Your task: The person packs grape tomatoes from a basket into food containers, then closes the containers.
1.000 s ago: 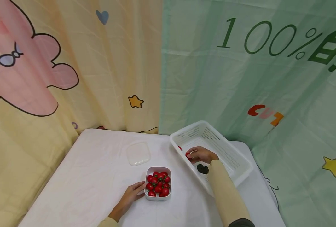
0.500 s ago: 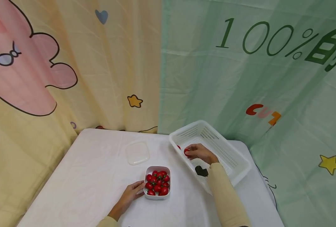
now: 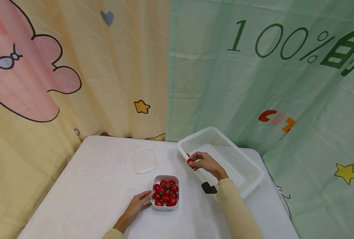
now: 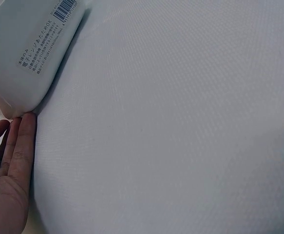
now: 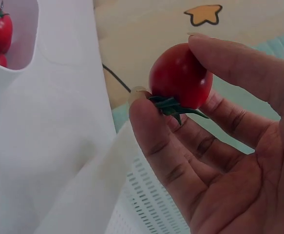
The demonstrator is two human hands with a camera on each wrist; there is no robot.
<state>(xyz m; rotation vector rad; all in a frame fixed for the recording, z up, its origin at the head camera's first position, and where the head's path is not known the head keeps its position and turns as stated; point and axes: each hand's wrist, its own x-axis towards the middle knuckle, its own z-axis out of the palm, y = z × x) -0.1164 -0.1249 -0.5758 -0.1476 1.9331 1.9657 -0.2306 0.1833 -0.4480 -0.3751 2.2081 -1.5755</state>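
My right hand (image 3: 208,164) pinches a red cherry tomato (image 5: 178,78) with a green stem between thumb and fingertips, over the near-left rim of a white perforated basket (image 3: 256,176). Part of another tomato (image 3: 188,155) shows inside that basket, beside the hand. My left hand (image 3: 137,205) rests its fairly straight fingers against the left side of a small white container (image 3: 165,208). Several cherry tomatoes (image 3: 165,198) with green stems fill the container. In the left wrist view, the fingertips touch the container's lower corner, near a printed label (image 4: 47,39).
A translucent square lid (image 3: 144,162) lies flat on the white-covered table (image 3: 84,192), behind the container. Curtains (image 3: 153,66) hang along the table's back and sides. A black wrist camera (image 3: 208,188) sits on the right wrist near the basket's edge.
The right hand has lifted the cherry tomato from inside the basket and moved left to its rim. The left hand and the container have stayed in place.
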